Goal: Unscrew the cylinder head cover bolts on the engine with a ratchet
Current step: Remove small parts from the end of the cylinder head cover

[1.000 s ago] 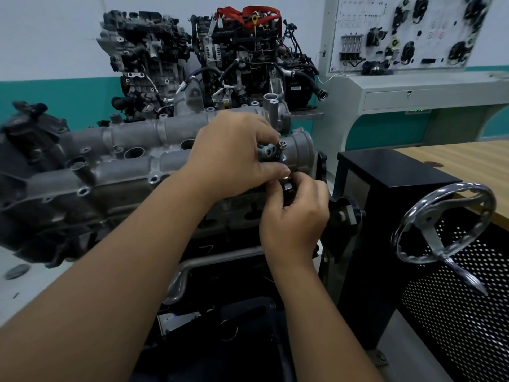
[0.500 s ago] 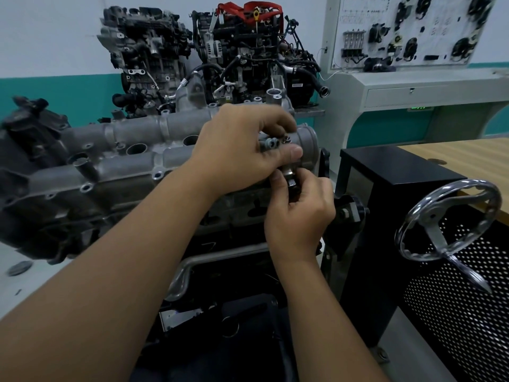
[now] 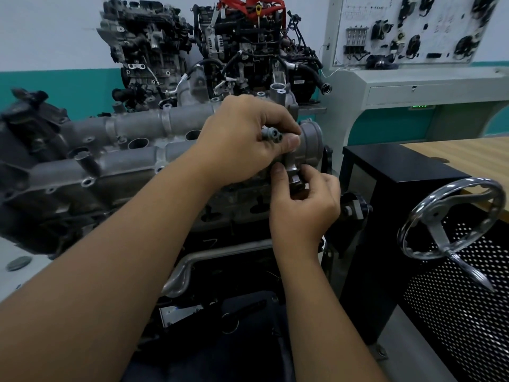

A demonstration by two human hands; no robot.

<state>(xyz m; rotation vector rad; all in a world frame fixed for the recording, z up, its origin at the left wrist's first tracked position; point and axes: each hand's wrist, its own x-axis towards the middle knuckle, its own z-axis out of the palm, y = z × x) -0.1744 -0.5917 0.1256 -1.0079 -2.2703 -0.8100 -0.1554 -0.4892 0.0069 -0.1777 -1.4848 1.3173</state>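
Two more engines are seen behind the grey engine, against the wall; a white training board hangs to the right. One chrome handwheel sits on a black perforated cabinet, beside a wooden tabletop.

The cylinder head cover lies across the engine's top. Its right end is covered by the left hand, grip clenched on two loose bolts. Just below, the right hand is pinching a short metal tool at the cover's edge; whether it is the ratchet cannot be told.
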